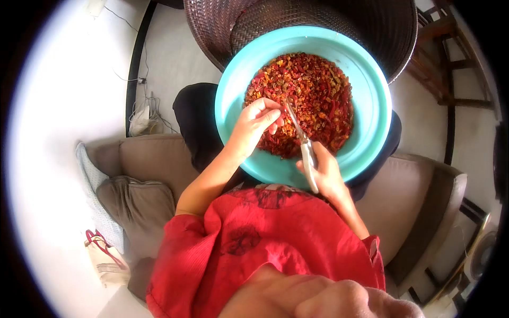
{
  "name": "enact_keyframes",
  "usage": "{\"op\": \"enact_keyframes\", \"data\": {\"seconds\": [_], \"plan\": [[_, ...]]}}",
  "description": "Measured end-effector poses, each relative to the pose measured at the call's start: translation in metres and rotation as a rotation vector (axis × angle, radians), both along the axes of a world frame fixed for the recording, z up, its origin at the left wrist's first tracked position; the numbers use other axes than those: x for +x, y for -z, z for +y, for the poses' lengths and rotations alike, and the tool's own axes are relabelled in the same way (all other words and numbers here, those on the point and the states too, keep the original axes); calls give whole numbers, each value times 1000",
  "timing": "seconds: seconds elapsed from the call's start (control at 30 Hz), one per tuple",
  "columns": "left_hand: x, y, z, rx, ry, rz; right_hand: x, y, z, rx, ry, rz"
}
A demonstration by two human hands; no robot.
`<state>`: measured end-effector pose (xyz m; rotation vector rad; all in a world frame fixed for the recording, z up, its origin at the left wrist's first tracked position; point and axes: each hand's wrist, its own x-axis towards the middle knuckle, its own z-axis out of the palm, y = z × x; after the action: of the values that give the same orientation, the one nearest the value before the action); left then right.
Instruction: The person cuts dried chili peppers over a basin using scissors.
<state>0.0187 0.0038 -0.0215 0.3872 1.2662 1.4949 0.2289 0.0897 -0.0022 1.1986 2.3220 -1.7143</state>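
Observation:
A large turquoise basin (371, 122) rests on the lap, with a deep layer of cut red chili pieces (313, 79) and pale seeds inside. My right hand (325, 172) is closed around the light-coloured handles of a pair of scissors (303, 139), whose blades point up and left over the chilies. Just left of the blade tips, my left hand (260, 121) pinches a small red chili pepper, mostly hidden by the fingers. Whether the blades touch it, I cannot tell.
Behind the basin stands a big dark woven basket (212, 32). I sit on a brown sofa (154, 156) with a cushion (135, 204) at the left. A wooden stool (450, 63) is at the upper right. Cables (154, 106) and a cloth bag (106, 259) lie left.

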Motion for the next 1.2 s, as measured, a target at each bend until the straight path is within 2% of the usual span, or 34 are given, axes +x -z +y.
{"op": "enact_keyframes", "data": {"seconds": [0.17, 0.27, 0.3, 0.37, 0.5, 0.6, 0.67, 0.8, 1.0, 1.2], "plan": [[5, 13, 1, 93, 3, 118, -5, -3, 0, 181, -41, -58], [5, 13, 1, 94, 9, 191, -8, 0, -3, 196, -22, -35], [5, 10, 1, 82, 0, 158, -8, 1, -4, 200, -25, -36], [5, 8, 0, 70, -11, 122, -6, 6, -5, 41, -18, -62], [2, 5, -2, 68, -18, 30, -5, 10, -7, -16, -11, 13], [1, 5, -3, 69, -61, -18, -8, 0, -5, 110, -46, -28], [1, 6, -3, 70, -75, -68, -7, 0, -5, 242, -49, 60], [0, 3, -4, 59, -15, -69, -8, 4, -3, 275, -62, 51], [-4, 3, -3, 19, -21, -49, -7, 6, -2, 175, -77, -36], [-3, 6, -4, 47, -37, -40, 1, 13, -4, -81, 12, 94]]}}
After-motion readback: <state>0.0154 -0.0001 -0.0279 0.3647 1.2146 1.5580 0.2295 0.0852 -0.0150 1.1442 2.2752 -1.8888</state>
